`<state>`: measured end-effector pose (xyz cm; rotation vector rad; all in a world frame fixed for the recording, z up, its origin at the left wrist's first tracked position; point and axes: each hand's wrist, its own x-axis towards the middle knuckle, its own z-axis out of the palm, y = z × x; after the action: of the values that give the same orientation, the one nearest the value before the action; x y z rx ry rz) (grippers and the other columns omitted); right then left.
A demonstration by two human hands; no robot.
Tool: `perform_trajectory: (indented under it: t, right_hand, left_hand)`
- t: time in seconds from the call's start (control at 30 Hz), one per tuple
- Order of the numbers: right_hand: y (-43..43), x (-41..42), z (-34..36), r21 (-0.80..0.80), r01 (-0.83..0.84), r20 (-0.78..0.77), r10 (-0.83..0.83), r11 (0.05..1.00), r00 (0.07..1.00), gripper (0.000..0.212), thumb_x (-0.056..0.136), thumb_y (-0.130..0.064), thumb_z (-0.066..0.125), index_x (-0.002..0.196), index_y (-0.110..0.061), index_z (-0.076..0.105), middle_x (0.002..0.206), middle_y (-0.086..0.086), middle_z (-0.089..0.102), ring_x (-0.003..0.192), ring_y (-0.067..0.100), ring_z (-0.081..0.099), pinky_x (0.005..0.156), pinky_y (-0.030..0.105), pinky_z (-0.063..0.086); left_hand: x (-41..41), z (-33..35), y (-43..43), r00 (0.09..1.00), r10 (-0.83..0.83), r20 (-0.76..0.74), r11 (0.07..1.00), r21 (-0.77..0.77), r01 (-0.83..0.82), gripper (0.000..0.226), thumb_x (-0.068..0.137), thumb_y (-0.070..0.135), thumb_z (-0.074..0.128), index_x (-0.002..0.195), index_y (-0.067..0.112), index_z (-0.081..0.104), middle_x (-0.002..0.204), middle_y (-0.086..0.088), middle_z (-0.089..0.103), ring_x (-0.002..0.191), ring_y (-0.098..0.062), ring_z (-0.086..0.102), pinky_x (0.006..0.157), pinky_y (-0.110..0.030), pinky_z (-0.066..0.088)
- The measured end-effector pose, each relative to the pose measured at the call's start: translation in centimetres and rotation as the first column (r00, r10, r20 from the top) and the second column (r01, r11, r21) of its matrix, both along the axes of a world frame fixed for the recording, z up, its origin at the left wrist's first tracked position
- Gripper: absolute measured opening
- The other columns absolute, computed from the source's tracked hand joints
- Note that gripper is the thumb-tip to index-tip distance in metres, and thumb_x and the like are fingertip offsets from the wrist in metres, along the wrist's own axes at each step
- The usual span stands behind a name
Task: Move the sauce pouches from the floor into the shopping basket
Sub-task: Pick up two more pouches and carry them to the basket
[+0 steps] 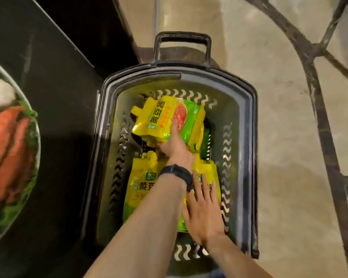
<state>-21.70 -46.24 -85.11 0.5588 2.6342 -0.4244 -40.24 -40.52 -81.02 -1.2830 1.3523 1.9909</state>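
Observation:
A grey shopping basket (252,137) stands on the floor below me, with several yellow-and-green sauce pouches inside. My left hand (176,147), a black watch on its wrist, reaches to the far pouch (155,117). It holds that pouch at the near edge, with one finger stretched over the top. A second pouch (141,189) lies near left, partly under my left forearm. My right hand (203,213) rests flat, fingers spread, on the near right pouch (210,171). No pouch is in view on the floor.
The basket's pull handle (182,37) sticks out at its far end. A dark panel with a printed picture of carrots and greens (8,147) stands close on the left. Dark curved metal bars (319,101) cross the beige floor (289,187) on the right.

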Motion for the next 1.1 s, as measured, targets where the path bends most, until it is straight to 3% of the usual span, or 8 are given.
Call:
perform_trajectory:
  t: [0.1,0.2,0.37,0.43,0.53,0.7,0.9,1.1]
  right_hand:
    - [-0.4,0.2,-1.1,-0.002,-0.044,0.029,0.044,0.999,0.999,0.066,0.094,-0.048,0.030,0.152,-0.017,0.031,0.161,0.019,0.020,0.149,0.044,-0.001,0.116,0.064,0.008]
    - [-0.2,-0.1,-1.0,-0.003,0.022,-0.013,-0.022,1.000,1.000,0.067,0.095,-0.049,0.033,0.154,-0.019,0.023,0.162,0.016,0.019,0.150,0.041,0.006,0.116,0.065,0.014]
    - [0.3,0.3,-0.1,-0.070,0.096,-0.071,-0.101,0.993,0.992,0.069,0.095,-0.048,0.037,0.157,-0.023,0.019,0.164,0.011,0.015,0.150,0.037,0.014,0.115,0.058,0.016]
    - [0.3,0.2,-0.2,-0.085,0.098,-0.029,-0.101,0.992,0.994,0.073,0.092,-0.049,0.043,0.156,-0.025,0.021,0.163,0.010,0.016,0.150,0.037,0.017,0.113,0.058,0.018]
    - [0.4,0.0,-0.2,-0.093,0.119,-0.011,-0.121,0.988,0.993,0.076,0.086,-0.050,0.047,0.155,-0.026,0.026,0.163,0.009,0.018,0.149,0.035,0.019,0.112,0.058,0.019]
    - [0.3,0.1,-0.6,-0.082,0.119,-0.071,-0.125,0.989,0.990,0.079,0.078,-0.049,0.052,0.152,-0.025,0.035,0.161,0.009,0.026,0.146,0.035,0.028,0.110,0.059,0.022]
    - [-0.2,0.4,-1.7,-0.044,0.109,-0.091,-0.113,0.993,0.989,0.077,0.083,-0.053,0.049,0.153,-0.025,0.032,0.161,0.009,0.025,0.147,0.035,0.026,0.109,0.060,0.024]
    - [-0.1,-0.1,-0.4,-0.100,0.123,0.006,-0.123,0.987,0.992,0.076,0.088,-0.053,0.040,0.157,-0.031,0.017,0.166,0.004,0.005,0.152,0.030,0.006,0.115,0.058,0.010]
  left_hand:
    - [0.1,-0.2,2.7,0.999,-0.006,0.045,0.997,0.076,0.003,0.097,0.076,0.031,0.086,0.153,0.030,0.026,0.151,-0.003,0.046,0.136,-0.030,0.047,0.114,-0.054,0.038]
    - [-0.1,0.3,2.6,0.955,-0.296,0.013,0.955,-0.032,0.296,0.109,0.081,0.038,0.080,0.158,0.024,0.005,0.157,-0.006,0.035,0.144,-0.031,0.036,0.119,-0.050,0.030]
    - [-1.0,2.0,-2.9,0.677,-0.730,0.099,0.668,-0.105,0.736,0.078,0.083,0.046,0.076,0.141,0.005,0.044,0.129,-0.008,0.059,0.117,-0.024,0.060,0.094,-0.036,0.056]
    - [-0.7,2.4,-5.4,0.518,-0.850,0.098,0.442,-0.404,0.801,0.053,0.092,0.044,0.067,0.120,0.000,0.060,0.099,-0.005,0.064,0.094,-0.021,0.063,0.078,-0.036,0.056]
    - [-1.6,1.2,-7.5,0.164,-0.986,0.028,0.018,-0.962,0.272,0.035,0.096,0.037,0.059,0.118,0.010,0.057,0.114,-0.007,0.055,0.114,-0.028,0.049,0.099,-0.046,0.043]
    - [-3.4,-1.7,-2.6,-0.294,-0.901,0.319,-0.363,-0.925,0.111,0.065,0.098,0.063,0.019,0.158,0.043,0.003,0.168,-0.008,-0.010,0.154,-0.031,-0.010,0.119,-0.067,-0.002]
    - [-2.5,-4.6,-0.8,-0.281,-0.860,0.426,-0.436,-0.900,-0.032,0.068,0.093,0.069,0.010,0.156,0.047,-0.006,0.166,-0.014,-0.018,0.152,-0.039,-0.017,0.112,-0.076,0.000]
    - [-3.2,-2.0,-4.0,-0.384,-0.871,0.307,-0.366,-0.927,0.088,0.065,0.100,0.054,0.033,0.158,0.042,0.005,0.167,-0.010,-0.016,0.153,-0.032,-0.019,0.116,-0.073,-0.001]
